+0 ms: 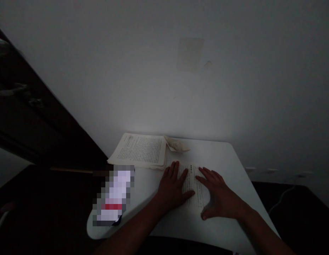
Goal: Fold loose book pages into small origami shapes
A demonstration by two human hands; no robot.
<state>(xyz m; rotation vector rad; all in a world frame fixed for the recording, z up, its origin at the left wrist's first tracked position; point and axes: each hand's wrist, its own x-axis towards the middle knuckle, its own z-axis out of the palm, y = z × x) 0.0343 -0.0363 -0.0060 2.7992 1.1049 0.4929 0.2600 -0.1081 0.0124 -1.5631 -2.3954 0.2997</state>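
A printed sheet of paper (pixel 195 184) lies on the white table (pixel 220 152) in front of me. My left hand (pixel 174 186) rests on its left part, palm down with the fingers spread. At the sheet's right edge is my right hand (pixel 217 194), its fingers stretched out and the thumb held well apart. Part of the sheet is hidden under both hands. Beyond my left hand, a stack of printed pages (pixel 143 150) lies against the wall. A folded, creased piece of printed paper (pixel 177 145) stands up a little beside the stack.
At the table's left edge lies a phone (pixel 115 194), its lit screen blurred out. A pale wall (pixel 143 88) rises right behind the table. To the left is a dark door (pixel 34 106) with a handle. A thin cable (pixel 282 196) runs at the right.
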